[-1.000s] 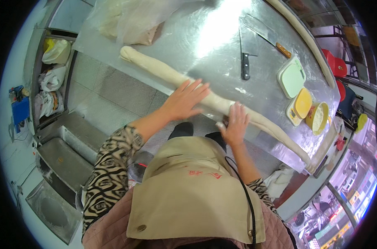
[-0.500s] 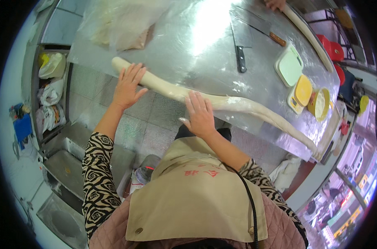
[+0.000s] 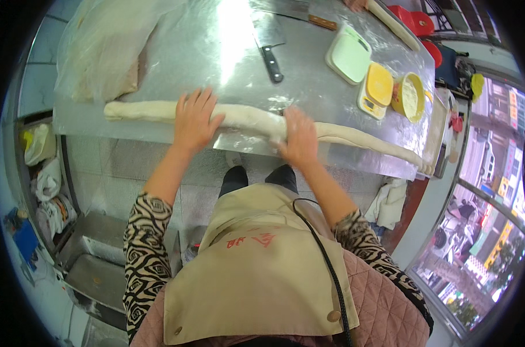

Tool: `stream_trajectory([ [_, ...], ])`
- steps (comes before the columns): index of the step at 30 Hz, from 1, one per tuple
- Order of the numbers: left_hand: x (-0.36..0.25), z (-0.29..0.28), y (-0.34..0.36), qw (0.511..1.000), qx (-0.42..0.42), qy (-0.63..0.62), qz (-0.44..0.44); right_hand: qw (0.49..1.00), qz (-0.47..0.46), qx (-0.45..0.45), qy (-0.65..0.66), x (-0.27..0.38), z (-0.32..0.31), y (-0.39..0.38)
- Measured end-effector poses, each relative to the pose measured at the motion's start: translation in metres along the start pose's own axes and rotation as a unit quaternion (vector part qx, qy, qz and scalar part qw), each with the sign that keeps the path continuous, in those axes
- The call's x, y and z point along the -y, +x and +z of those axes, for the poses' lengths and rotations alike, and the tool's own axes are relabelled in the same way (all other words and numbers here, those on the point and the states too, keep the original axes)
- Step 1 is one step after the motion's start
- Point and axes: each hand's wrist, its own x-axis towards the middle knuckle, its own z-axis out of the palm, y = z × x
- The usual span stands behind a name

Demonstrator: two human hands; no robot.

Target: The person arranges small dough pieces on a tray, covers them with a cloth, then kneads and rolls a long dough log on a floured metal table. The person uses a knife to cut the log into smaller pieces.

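Note:
A long, pale rope of dough [image 3: 248,119] lies along the near edge of the metal table [image 3: 204,63], from the left side to the right corner. My left hand [image 3: 195,118] rests flat on its left half, fingers stretched forward and thumb apart. Right of the middle, my right hand [image 3: 300,136] lies over the dough, somewhat smeared by motion, with its fingers extended. Neither hand grips the rope. Between the hands the dough is thick, and it thins toward the right end.
Cleavers, one with a black handle [image 3: 271,65] and one with a wooden handle [image 3: 322,22], lie beyond the dough. Green and yellow scales [image 3: 349,55] stand right, beside a yellow bowl of flour [image 3: 410,98]. Plastic sheeting [image 3: 109,52] covers dough at left. Another person's hand [image 3: 355,4] touches a second dough rope [image 3: 394,23].
My view has shifted to the right. My left hand now sits further in from the dough's left end, and the rope lies straighter along the table edge, its left end nearer me.

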Motion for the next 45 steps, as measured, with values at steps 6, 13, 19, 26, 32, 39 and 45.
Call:
stream_trajectory([
  [6,-0.004,0.004,-0.034,1.0,-0.004,0.008,-0.004,0.998,-0.02,-0.038,0.035,-0.005,0.01,-0.028],
  [13,-0.053,0.034,0.037,0.995,-0.091,0.021,0.028,0.949,-0.043,-0.303,0.072,-0.1,-0.038,0.066],
  [19,-0.187,0.047,0.039,0.977,0.138,0.005,0.166,0.856,0.168,-0.478,0.106,-0.357,-0.175,0.05],
  [26,-0.232,0.045,0.041,0.998,-0.003,-0.046,0.047,0.979,0.117,0.089,-0.142,-0.519,-0.174,0.071],
  [32,-0.35,0.079,0.024,0.615,-0.016,-0.706,-0.352,0.982,0.178,-0.032,0.061,-0.501,-0.233,0.043],
  [39,-0.423,0.143,0.091,0.188,-0.008,-0.932,-0.308,0.862,-0.002,0.164,0.479,-0.304,-0.178,-0.043],
  [45,-0.349,0.149,0.082,0.087,0.04,-0.972,-0.214,0.849,0.084,-0.092,0.513,-0.296,-0.122,-0.11],
])
